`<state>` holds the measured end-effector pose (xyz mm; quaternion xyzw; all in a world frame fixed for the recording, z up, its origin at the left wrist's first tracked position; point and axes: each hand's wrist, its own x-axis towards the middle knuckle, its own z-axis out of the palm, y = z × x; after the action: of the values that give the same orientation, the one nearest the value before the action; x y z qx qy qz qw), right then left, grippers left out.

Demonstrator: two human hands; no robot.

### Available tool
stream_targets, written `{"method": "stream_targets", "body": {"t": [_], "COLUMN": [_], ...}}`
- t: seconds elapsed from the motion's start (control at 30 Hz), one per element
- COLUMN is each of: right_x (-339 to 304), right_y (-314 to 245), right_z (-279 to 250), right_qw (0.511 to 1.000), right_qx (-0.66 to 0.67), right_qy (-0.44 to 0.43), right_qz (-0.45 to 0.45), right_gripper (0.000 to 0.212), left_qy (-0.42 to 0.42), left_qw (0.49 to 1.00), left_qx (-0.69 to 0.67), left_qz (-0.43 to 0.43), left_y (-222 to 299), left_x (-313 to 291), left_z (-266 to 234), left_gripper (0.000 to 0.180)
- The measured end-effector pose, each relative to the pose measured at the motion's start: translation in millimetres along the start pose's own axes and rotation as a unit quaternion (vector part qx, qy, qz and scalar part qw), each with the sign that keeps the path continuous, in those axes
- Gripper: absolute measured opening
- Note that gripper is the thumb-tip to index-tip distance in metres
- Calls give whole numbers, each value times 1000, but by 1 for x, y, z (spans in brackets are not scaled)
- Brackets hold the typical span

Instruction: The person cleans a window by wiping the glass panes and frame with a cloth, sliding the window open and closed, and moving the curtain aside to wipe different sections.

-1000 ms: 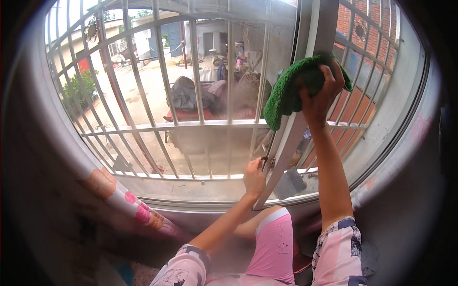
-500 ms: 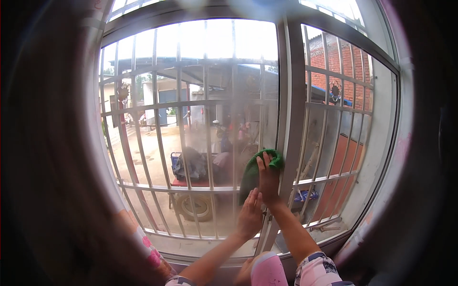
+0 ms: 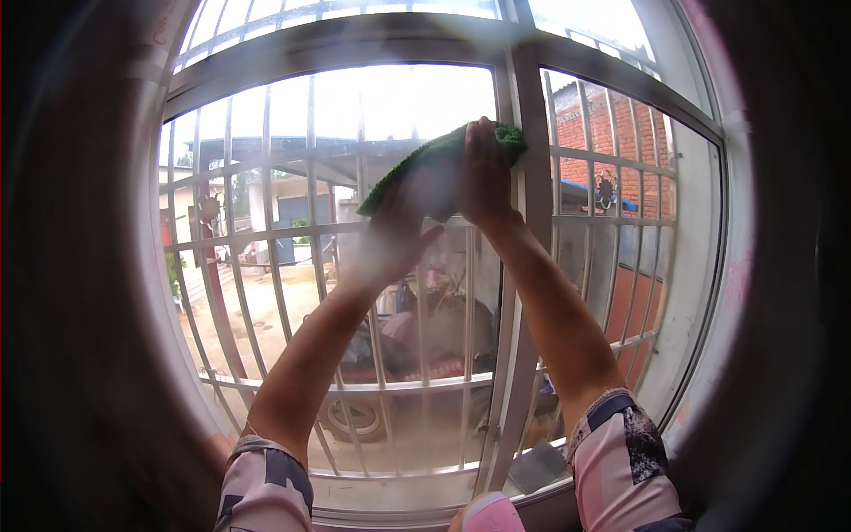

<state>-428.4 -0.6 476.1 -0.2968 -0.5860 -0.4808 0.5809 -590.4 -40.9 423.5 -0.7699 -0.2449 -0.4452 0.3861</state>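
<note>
A green cloth [image 3: 417, 168] is pressed against the upper part of the left window pane [image 3: 425, 355], stretched slantwise with its right end at the upright frame bar. My right hand [image 3: 487, 182] holds the right end of it, fingers straight and close together, pointing up. Lower and to the left, my left hand [image 3: 390, 239] presses the left part of the cloth, its thumb sticking out to the right. A hazy patch blurs the left fingers. Both forearms reach up from the lower edge in patterned sleeves.
A white upright frame bar [image 3: 523, 266] divides the left pane from the right pane. Metal security bars [image 3: 266, 213] stand beyond the glass. Outside are a yard, a tire [image 3: 355, 418] and a brick wall [image 3: 612, 124]. A pink thing [image 3: 494, 514] shows at the lower edge.
Both hands and the green cloth have moved up the pane. My left hand has come from beside my right wrist onto the cloth, which now spreads wider. The view has tilted upward.
</note>
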Motion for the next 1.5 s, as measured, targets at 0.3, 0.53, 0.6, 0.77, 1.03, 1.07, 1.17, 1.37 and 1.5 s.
{"method": "stream_targets", "body": {"t": [0.3,0.53,0.6,0.77,1.03,1.07,1.17,1.37,1.5], "right_x": [102,7,-48,-187,-33,-2,62,41,-62], "right_y": [5,-68,-82,-101,-43,-27,11,12,-10], "right_z": [58,33,17,-20,4,8,13,2,-7], "right_qw": [994,999,995,962,991,992,996,995,999], "right_qx": [-19,28,75,127,25,16,-45,-63,15], "right_qy": [90,15,-44,-212,-47,0,-23,-44,1], "right_qz": [60,-41,-58,-118,-127,-126,-75,-64,-41], "right_gripper": [74,66,62,65,53,51,51,45,59], "left_qy": [-135,62,29,-121,76,106,161,158,140], "left_qw": [971,982,985,968,980,969,945,955,977], "left_qx": [182,171,156,114,155,206,284,251,159], "left_qz": [-72,-46,-67,-186,-97,-87,6,20,11], "left_y": [-52,-101,-67,14,-52,-62,-78,-41,-16], "left_x": [131,-12,-68,-200,-42,-4,79,84,7], "left_z": [-96,-56,-51,-16,-19,-22,-28,-16,6], "left_gripper": [48,59,62,71,77,73,64,53,63]}}
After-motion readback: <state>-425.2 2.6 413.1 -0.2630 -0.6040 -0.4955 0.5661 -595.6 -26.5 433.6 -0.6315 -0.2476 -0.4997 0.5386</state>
